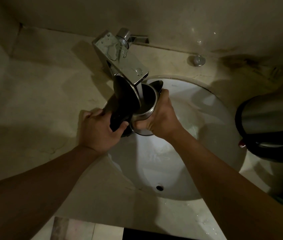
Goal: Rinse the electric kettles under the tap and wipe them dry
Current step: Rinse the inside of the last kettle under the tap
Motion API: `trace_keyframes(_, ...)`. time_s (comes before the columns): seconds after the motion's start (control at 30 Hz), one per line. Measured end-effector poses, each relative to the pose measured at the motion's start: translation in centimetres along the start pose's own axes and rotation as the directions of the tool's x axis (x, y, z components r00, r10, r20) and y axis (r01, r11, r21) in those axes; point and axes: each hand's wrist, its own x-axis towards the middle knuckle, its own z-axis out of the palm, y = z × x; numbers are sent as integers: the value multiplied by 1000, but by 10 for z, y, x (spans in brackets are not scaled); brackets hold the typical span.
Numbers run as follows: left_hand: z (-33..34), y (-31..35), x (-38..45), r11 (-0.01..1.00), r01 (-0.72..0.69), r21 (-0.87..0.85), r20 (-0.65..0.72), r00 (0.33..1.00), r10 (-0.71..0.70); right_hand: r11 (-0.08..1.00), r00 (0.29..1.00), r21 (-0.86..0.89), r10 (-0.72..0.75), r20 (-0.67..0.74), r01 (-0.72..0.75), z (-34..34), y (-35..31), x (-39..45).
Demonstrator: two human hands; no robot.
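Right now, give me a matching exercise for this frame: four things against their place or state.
Things:
1. left hand
2. right hand
3. tap
4. second kettle

States:
A. running water into the open kettle
B. resting on the counter at the right
C. gripping the steel body
D. gripping the black handle

Pairs: 1-D, 2-C, 3-A, 4-B

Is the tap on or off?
On. Water pours from the tap into the open kettle held by both hands.

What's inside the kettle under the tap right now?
Tap water streams into the open kettle. Its interior is dark; the bottom and water level are not visible.
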Motion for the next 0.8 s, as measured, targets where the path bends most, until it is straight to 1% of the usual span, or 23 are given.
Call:
trace_keyframes(0.1,2,-1,0,1000,-14,5,0,1000,14,1000,1000,15,-2,-15,3,2,5,-1)
trace_keyframes(0.27,1,-1,1,1000,-7,19,13,1000,7,1000,1000,28,4,-1,-4,1,3,-1)
trace_keyframes(0.4,-3,2,1,1000,-19,-2,-3,1000,19,998,999,66,-23,-39,25,2,6,-4)
trace_keyframes(0.5,-2,2,1,1000,-26,15,-8,1000,26,998,998,55,-33,-54,36,1,7,-5)
trace_keyframes(0.8,-2,1,1,1000,-15,22,9,1000,15,999,999,44,-31,-20,32,-3,2,-6)
